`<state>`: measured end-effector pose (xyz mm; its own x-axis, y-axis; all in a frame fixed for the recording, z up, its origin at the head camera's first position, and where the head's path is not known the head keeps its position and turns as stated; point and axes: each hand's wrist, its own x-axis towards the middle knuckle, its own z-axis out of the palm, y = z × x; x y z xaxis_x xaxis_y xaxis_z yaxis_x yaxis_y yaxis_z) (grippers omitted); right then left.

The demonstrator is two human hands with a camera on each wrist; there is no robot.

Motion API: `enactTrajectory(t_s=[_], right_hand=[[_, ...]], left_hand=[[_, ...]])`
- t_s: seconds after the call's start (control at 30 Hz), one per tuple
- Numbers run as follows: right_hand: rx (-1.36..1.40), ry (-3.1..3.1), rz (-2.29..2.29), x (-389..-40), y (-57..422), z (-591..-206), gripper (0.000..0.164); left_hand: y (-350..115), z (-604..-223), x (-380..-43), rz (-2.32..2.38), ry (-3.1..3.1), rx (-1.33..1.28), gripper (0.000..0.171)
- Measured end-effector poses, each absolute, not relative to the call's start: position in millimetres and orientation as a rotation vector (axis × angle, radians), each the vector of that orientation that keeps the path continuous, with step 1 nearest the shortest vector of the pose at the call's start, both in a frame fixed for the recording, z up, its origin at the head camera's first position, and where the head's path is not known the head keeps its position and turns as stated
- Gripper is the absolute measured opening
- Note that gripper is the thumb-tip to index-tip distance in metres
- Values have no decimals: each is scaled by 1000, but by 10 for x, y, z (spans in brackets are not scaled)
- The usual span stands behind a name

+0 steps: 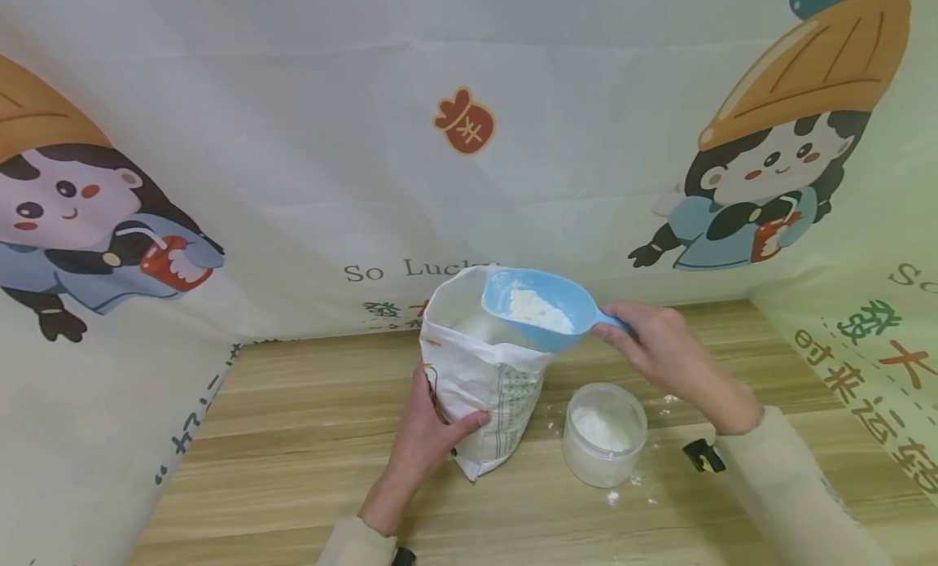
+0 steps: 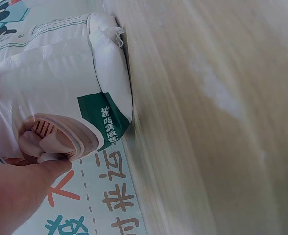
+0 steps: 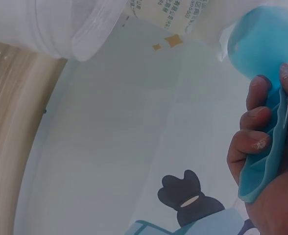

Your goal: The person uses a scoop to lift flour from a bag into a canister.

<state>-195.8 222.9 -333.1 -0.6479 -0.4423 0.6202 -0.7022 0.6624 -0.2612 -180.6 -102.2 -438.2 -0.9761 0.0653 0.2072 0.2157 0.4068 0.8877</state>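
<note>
A white flour bag point(image 1: 476, 387) stands open at the top on the table, leaning slightly. My left hand point(image 1: 432, 432) grips its lower left side, thumb across the front; in the left wrist view the bag point(image 2: 51, 83) shows a green label and a food picture. My right hand point(image 1: 663, 346) holds a blue scoop point(image 1: 579, 301) by its handle, with white powder point(image 1: 538, 309) in its bowl, over the right part of the bag's mouth. The right wrist view shows fingers curled round the scoop's ribbed handle point(image 3: 261, 171), with specks of powder on them.
Right of the bag stands a clear round jar point(image 1: 601, 464) without a lid, white powder point(image 1: 601, 427) inside. Spilled powder point(image 1: 613, 497) dots the wooden table point(image 1: 308, 436) around it. A printed cloth point(image 1: 330, 142) with cartoon figures rises behind and at both sides.
</note>
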Motion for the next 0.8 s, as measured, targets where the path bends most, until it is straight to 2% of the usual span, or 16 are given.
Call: enactTrajectory(t_s=[0.27, 0.53, 0.8], right_hand=[[851, -2392, 668, -1883, 2350, -3325, 5], [865, -2361, 610, -1804, 2499, -3381, 14], [856, -2359, 578, -1701, 2646, -3412, 12]], left_hand=[[-1028, -4388, -1811, -1614, -2506, -289, 116], [-1021, -4386, -1799, -1609, -2513, -264, 115], [-1019, -4388, -1797, -1611, -2501, -271, 116]])
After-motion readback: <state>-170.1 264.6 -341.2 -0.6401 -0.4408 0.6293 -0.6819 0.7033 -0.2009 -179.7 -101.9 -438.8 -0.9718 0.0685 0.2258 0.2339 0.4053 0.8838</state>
